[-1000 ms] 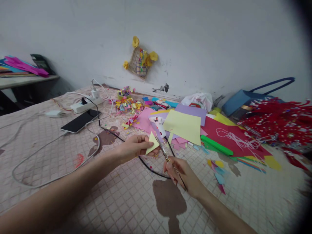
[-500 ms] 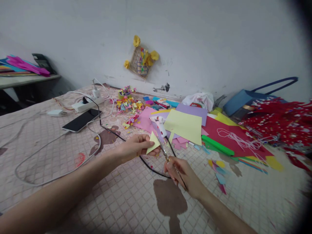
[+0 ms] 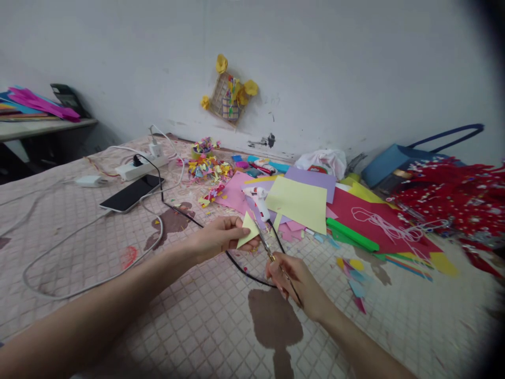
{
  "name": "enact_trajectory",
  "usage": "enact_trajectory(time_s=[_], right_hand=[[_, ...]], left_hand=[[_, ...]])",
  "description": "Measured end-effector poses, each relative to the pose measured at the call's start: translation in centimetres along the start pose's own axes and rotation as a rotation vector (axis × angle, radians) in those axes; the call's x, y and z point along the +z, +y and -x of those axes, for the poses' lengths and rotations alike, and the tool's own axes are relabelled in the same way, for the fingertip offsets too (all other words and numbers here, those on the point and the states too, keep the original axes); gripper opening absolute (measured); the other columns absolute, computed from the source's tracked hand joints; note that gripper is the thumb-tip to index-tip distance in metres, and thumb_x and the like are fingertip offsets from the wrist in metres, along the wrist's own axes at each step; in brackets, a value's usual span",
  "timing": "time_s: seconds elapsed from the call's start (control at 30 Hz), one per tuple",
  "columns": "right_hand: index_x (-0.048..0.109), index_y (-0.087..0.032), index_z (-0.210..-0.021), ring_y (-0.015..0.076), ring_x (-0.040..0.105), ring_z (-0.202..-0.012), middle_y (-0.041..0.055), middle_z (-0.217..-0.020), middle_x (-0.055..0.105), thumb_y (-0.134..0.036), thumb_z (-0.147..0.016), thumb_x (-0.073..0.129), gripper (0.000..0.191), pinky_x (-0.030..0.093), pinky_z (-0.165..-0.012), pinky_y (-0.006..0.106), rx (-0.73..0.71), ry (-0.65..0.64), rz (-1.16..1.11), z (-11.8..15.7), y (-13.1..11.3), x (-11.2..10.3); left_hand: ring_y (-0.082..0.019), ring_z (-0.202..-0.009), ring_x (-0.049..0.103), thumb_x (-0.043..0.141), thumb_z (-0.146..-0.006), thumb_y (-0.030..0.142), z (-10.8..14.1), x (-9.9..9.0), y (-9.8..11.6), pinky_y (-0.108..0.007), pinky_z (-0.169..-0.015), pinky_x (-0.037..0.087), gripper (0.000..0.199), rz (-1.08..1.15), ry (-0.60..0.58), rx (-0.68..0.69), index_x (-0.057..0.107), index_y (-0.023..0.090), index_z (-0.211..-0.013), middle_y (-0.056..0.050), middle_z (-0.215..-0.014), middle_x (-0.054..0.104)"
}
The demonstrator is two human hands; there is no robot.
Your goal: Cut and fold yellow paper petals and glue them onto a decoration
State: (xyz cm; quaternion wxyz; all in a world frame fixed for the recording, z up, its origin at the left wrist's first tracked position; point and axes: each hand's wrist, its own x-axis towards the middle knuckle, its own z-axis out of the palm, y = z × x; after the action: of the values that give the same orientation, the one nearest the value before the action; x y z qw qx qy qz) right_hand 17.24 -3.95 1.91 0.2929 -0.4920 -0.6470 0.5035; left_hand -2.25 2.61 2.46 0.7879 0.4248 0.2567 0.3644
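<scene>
Between the thumb and fingers of my left hand (image 3: 221,238) is a small pale yellow piece of paper (image 3: 246,231), roughly a triangle. My right hand (image 3: 296,281) is closed round a pair of scissors (image 3: 269,250), whose blades point up and left to the paper's right edge. Whether the blades are parted is too fine to make out. Just beyond both hands a white glue gun (image 3: 258,201) lies on coloured paper, its black cord (image 3: 246,272) running behind my hands. Beside it rests a larger pale yellow sheet (image 3: 300,202).
A phone (image 3: 132,192) on a cable and a white power strip (image 3: 140,167) lie at the left. Colourful paper scraps (image 3: 211,169) are heaped at the back. On the right are a green glue stick-like bar (image 3: 352,235), white string (image 3: 394,223), red tinsel (image 3: 450,202) and a blue bag (image 3: 394,158).
Almost nothing differs. Both hands, the scissors and the small yellow paper keep nearly the same place; the view has shifted very slightly.
</scene>
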Motion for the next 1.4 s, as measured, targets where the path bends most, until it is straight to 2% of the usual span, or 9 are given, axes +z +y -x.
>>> enact_trajectory(time_s=[0.27, 1.0, 1.23, 1.4], right_hand=[[0.043, -0.018, -0.064, 0.0071, 0.033, -0.041, -0.0066, -0.05, 0.035, -0.063, -0.08, 0.039, 0.048, 0.026, -0.04, 0.02, 0.019, -0.005, 0.026, 0.0, -0.01, -0.01], [0.042, -0.018, -0.063, 0.0068, 0.036, -0.04, -0.006, -0.049, 0.037, -0.066, -0.078, 0.04, 0.05, 0.028, -0.038, 0.019, 0.011, 0.008, 0.048, 0.13, 0.37, 0.03], [0.046, -0.017, -0.07, 0.0073, 0.034, -0.042, -0.0066, -0.05, 0.034, -0.068, -0.079, 0.035, 0.052, 0.028, -0.041, 0.02, -0.023, -0.061, -0.003, 0.16, 0.53, 0.03], [0.047, -0.017, -0.071, 0.0074, 0.032, -0.043, -0.0068, -0.049, 0.034, -0.066, -0.081, 0.034, 0.051, 0.027, -0.042, 0.021, -0.019, -0.064, -0.018, 0.21, 0.59, 0.1]], left_hand=[[-0.013, -0.069, 0.067, 0.072, -0.068, 0.02, 0.03, 0.1, 0.11, -0.022, -0.068, 0.052, 0.023, 0.008, 0.023, -0.017, 0.051, 0.011, -0.066, -0.008, -0.073, 0.07], [-0.013, -0.069, 0.067, 0.071, -0.07, 0.019, 0.01, -0.09, 0.16, -0.022, -0.067, 0.052, 0.022, -0.002, 0.029, -0.02, 0.05, 0.011, -0.066, -0.008, -0.073, 0.07], [-0.012, -0.066, 0.065, 0.068, -0.073, 0.016, 0.13, 0.17, 0.18, -0.021, -0.064, 0.049, 0.019, 0.005, -0.031, -0.007, 0.05, 0.011, -0.067, -0.009, -0.074, 0.069], [-0.009, -0.061, 0.062, 0.066, -0.074, 0.016, 0.23, 0.5, 0.18, -0.019, -0.061, 0.046, 0.017, -0.01, -0.051, -0.006, 0.051, 0.01, -0.068, -0.008, -0.072, 0.068]])
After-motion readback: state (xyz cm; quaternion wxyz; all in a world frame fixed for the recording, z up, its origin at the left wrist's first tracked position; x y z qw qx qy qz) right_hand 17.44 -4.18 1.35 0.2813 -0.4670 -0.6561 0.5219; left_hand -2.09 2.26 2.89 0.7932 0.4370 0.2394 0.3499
